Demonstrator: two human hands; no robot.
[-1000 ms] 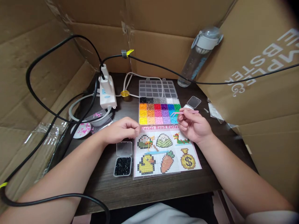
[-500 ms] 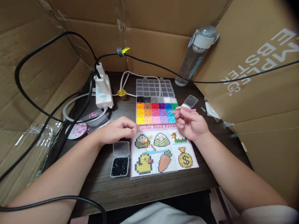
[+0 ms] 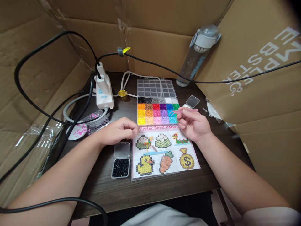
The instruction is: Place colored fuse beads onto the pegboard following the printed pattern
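Pink tweezers [image 3: 192, 110]: in my right hand [image 3: 195, 126], above the right side of the bead box [image 3: 157, 125]. Thumb and fingers pinched closed on them, tips pointing left over the blue/purple compartments. Tip gap small; can't tell if there's a bead in it.

Bead box open, colours sorted by compartment, clear lid [image 3: 152, 88] folded back behind it.

Pattern sheet [image 3: 177, 157] just in front: duck, carrot, money bag, dragon, two more. Clear pegboard [image 3: 157, 164] over its left part, some blue beads on it.

Left hand [image 3: 120, 130]: fingers curled in, thumb against them, at the sheet's top left corner. Nothing visible in the grip, but can't see inside. Contact with the sheet: can't tell.

Below that hand, small case [image 3: 112, 169] of black beads, lid open. Second small case lid [image 3: 192, 101] up behind my right hand.

Further out: white dish [image 3: 71, 133] with pink beads, gold cup [image 3: 122, 97], power strip [image 3: 105, 99], bottle [image 3: 194, 62] tilted in view. Cardboard walls [image 3: 160, 47] around the table [image 3: 150, 194].
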